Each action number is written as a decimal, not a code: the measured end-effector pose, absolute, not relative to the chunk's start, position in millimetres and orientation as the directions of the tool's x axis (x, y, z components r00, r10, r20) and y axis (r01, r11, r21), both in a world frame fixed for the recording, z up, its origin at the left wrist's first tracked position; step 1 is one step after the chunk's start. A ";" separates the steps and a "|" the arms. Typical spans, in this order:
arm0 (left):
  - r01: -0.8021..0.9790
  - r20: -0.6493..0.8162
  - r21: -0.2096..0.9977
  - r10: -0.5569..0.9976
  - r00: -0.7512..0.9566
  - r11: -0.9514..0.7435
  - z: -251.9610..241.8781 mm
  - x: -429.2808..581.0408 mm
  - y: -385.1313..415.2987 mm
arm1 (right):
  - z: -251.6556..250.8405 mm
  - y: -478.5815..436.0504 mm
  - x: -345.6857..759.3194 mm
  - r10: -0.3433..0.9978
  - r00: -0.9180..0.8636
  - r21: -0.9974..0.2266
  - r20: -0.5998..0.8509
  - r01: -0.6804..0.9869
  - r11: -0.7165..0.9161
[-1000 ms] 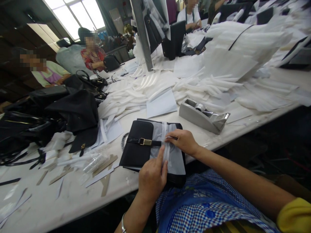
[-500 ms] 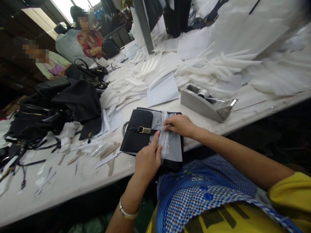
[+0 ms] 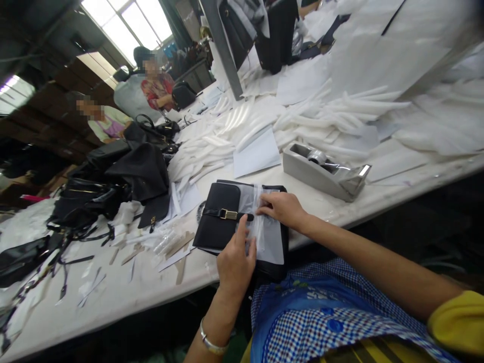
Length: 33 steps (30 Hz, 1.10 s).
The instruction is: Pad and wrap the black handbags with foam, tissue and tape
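A black handbag [image 3: 219, 222] with a gold clasp [image 3: 228, 214] lies flat at the near edge of the white table [image 3: 124, 297]. A grey sheet [image 3: 270, 237] and a strip of clear film [image 3: 257, 222] cover its right half. My left hand [image 3: 236, 262] rests on the bag's near side, fingers pressed down on the film strip. My right hand [image 3: 283, 207] lies over the far end of the same strip, fingers curled and pressing it onto the sheet.
A grey tape dispenser [image 3: 325, 170] stands just beyond the bag. White foam strips and paper [image 3: 264, 126] pile up behind it. Black bags and straps [image 3: 113, 176] crowd the left. Card strips [image 3: 177, 247] lie left of the bag. Two people [image 3: 151, 85] sit at the far left.
My view has shifted slightly. Both hands stay on the film strip; the left hand has slid a little along it.
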<state>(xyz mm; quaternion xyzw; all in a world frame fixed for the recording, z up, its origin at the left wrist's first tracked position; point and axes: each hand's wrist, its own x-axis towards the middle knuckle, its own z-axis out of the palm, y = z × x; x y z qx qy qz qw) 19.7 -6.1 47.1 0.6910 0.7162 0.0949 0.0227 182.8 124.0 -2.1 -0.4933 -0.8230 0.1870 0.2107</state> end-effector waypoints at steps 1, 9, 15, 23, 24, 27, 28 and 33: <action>0.989 0.123 0.148 0.992 -0.021 0.003 46.3 18.7 -5.0 | -2.9 124.0 182.3 0.895 -0.413 -0.519 0.169 0.735 0.437; 0.864 0.185 -0.218 0.850 0.494 -0.454 38.4 18.3 1.7 | -8.1 121.3 176.3 0.901 -0.348 -0.533 0.259 0.726 0.434; 0.755 0.076 -0.311 0.776 0.626 -0.578 35.7 25.5 9.9 | -7.0 128.6 177.1 0.842 -0.417 -0.513 0.342 0.667 0.540; 0.801 -0.127 -0.262 0.842 0.525 -0.539 35.4 23.7 16.4 | -7.5 146.8 180.2 0.808 -0.470 -0.548 0.355 0.596 0.588; 0.810 -0.148 -0.244 0.846 0.512 -0.533 36.1 23.6 16.8 | -7.7 148.1 179.3 0.819 -0.453 -0.559 0.351 0.601 0.572; 0.836 -0.179 -0.200 0.858 0.481 -0.511 37.9 24.4 17.3 | -6.5 151.6 173.7 0.853 -0.395 -0.591 0.341 0.616 0.522; 0.842 -0.182 -0.191 0.861 0.475 -0.505 38.3 25.0 17.3 | -5.0 152.3 171.3 0.861 -0.378 -0.598 0.340 0.620 0.508; 0.850 -0.187 -0.179 0.866 0.464 -0.495 39.0 27.9 18.5 | 16.1 146.9 180.4 0.875 -0.324 -0.596 0.360 0.642 0.483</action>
